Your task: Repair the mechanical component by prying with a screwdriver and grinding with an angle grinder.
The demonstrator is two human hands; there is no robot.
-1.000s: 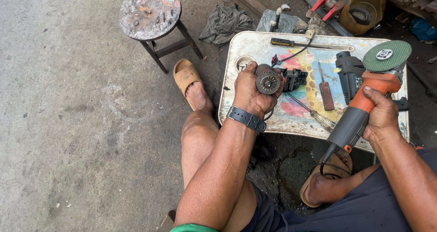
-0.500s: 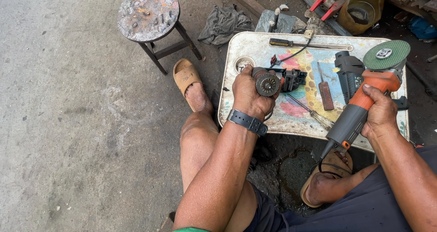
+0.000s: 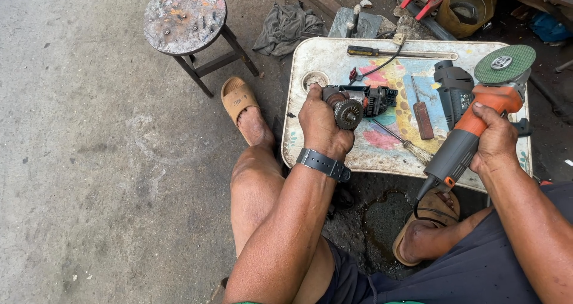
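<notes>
I've got the left hand [image 3: 322, 122] wrapped tight round a greasy motor armature [image 3: 352, 104]: fingers closed on its body, toothed gear end facing me, the far end w/ windings poking right over the tray. It's lifted just above the white tray table [image 3: 316, 56], left-centre of the work area.

Right hand [image 3: 492, 140] is fully closed on the neck of the orange-and-grey angle grinder [image 3: 471, 128], green disc [image 3: 504, 64] up at the far right, grey handle end pointing down toward me, cord trailing off near my sandal [image 3: 427, 211].

My read on doing this well: keep the armature gripped by the body, not the windings or gear teeth, so grease doesn't let it slip. Grinder needs to stay pitched as it is, disc clear of the tray & away from the left wrist w/ the watch [image 3: 324, 164]. Thumb off the switch, I'd say.

On the tray, just right of the armature: a wire brush [image 3: 406, 143], a flat file [image 3: 422, 114], a black housing piece [image 3: 453, 89]. A screwdriver [image 3: 382, 51] lies along the far edge. Round stool [image 3: 185, 17] sits far left, well apart; a grey rag [image 3: 286, 26] between it & the tray.
</notes>
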